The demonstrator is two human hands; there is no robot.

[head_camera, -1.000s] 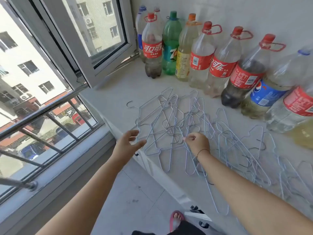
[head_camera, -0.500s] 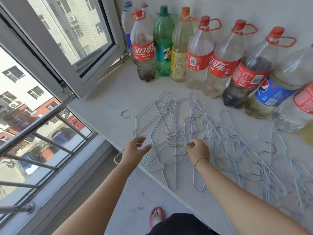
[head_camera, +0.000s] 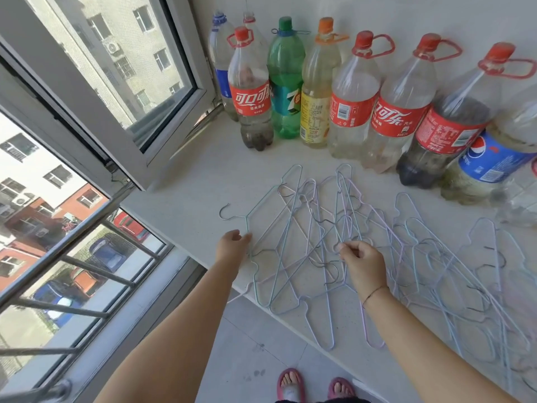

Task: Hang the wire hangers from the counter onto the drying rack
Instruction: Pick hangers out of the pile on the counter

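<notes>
A pale speckled counter is running from the window corner toward the right, its front edge slanting down to the lower right. A tangled heap of wire hangers is lying flat across its middle and right, pale blue, green and lilac, several overhanging the front edge; one hanger's hook is pointing left, apart from the heap. A row of large plastic bottles is standing upright along the back wall, most with red labels, one green, one with a blue label
</notes>
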